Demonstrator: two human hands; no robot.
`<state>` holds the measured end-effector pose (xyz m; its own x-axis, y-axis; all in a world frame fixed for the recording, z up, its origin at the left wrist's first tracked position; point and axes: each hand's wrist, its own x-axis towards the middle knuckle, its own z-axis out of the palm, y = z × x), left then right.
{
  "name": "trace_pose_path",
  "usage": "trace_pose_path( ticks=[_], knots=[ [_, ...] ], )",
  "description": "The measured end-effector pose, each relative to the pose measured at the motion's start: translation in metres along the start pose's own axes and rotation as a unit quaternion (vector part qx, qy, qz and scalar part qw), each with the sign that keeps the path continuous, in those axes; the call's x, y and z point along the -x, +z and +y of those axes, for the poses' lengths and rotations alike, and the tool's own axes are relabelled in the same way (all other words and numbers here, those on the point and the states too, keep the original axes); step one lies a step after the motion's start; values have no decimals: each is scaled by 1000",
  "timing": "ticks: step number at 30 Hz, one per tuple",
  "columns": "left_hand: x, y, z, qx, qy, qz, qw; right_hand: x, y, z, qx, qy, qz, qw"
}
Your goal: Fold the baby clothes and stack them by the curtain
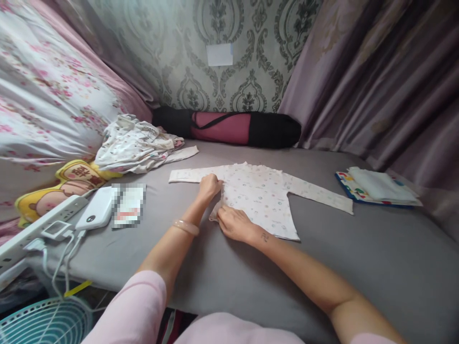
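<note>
A small white long-sleeved top (258,196) with a faint print lies spread on the grey sheet, its sleeves stretched out to both sides. My left hand (211,187) is closed on its left edge, just under the left sleeve. Lower on the same edge, my right hand (233,222) pinches the fabric near the bottom left corner, which is slightly bunched. The fingertips of both hands are partly hidden.
A heap of pale clothes (138,143) lies at the back left, near a yellow cushion (43,205), power bank (97,208) and power strip (53,222). Behind is a black and pink bag (225,128). Folded cloths (380,186) sit at right; a fan (46,322) stands lower left.
</note>
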<state>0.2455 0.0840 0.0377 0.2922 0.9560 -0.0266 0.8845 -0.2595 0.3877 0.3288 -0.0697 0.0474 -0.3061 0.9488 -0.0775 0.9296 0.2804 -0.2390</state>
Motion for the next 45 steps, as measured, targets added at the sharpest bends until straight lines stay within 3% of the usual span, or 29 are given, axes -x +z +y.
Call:
trace_pose_path(
  ticks=[4,9,13,16,20,23,24,26,28,29,31,34,37,42,45],
  knots=[
    [5,-2,4,8,-6,-55,998,1,0,-5,-18,2,22,1000],
    [2,-1,8,31,-10,-84,996,-4,5,-7,-14,14,28,999],
    [4,0,7,11,17,-43,999,-6,10,8,-145,25,34,989],
    [10,1,10,-38,49,-14,998,-4,9,19,-243,-23,22,970],
    [18,4,14,-124,80,-9,989,-3,0,24,-225,-124,-17,966],
    [28,1,9,-177,108,17,978,-12,-6,37,-251,-124,-61,958],
    [34,-1,6,-186,125,33,974,-17,-7,45,-258,-100,-46,960],
    [49,-5,0,-189,183,55,963,-30,-6,66,-234,-16,49,971],
    [68,-4,-8,-168,278,28,945,-43,-3,86,-172,60,154,971],
    [78,-2,-12,-149,329,-1,932,-49,0,94,-142,71,170,973],
    [97,4,-22,-108,402,-50,908,-58,7,106,-94,67,141,983],
    [119,12,-39,-68,393,-82,914,-65,16,112,-43,69,73,994],
    [136,12,-52,-65,363,-89,925,-66,20,111,-15,81,54,995],
    [158,10,-54,-80,328,-47,940,-64,17,104,4,97,36,995],
    [164,10,-52,-57,316,-9,947,-58,18,87,-5,124,38,992]
  ],
)
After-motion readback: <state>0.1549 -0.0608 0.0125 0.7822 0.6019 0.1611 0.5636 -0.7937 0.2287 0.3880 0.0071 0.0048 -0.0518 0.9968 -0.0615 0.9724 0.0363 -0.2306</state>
